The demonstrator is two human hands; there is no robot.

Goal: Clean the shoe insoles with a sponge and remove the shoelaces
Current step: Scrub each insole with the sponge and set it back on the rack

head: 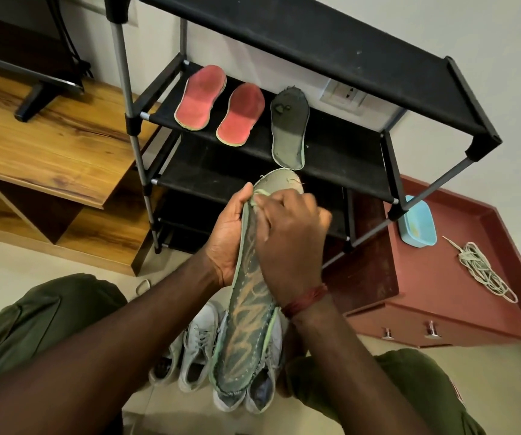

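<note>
Pale wall and pale floor frame a black shoe rack [315,42], whose middle shelf carries one red insole [201,98], a second red insole [240,116] and a grey insole [289,130] laid flat side by side, likely set there to dry or wait their turn. Nearer the camera the left hand [229,233] grips a worn green-grey insole [246,334] along its left edge, thumb hooked over the rim and palm behind it, so the printed face tilts up and is backed against pressure. The right hand [293,237] lies over the toe half with fingers curled down onto the surface; it looks to be scrubbing, but whatever it holds is hidden beneath the knuckles, so I cannot tell whether a sponge is in its grip. Pale sneakers [199,340] stand on the floor directly below. On the red cabinet [441,277] to the right a heap of shoelaces [482,271] lies loose near a blue tub [417,224], which suggests some laces are already out
</note>
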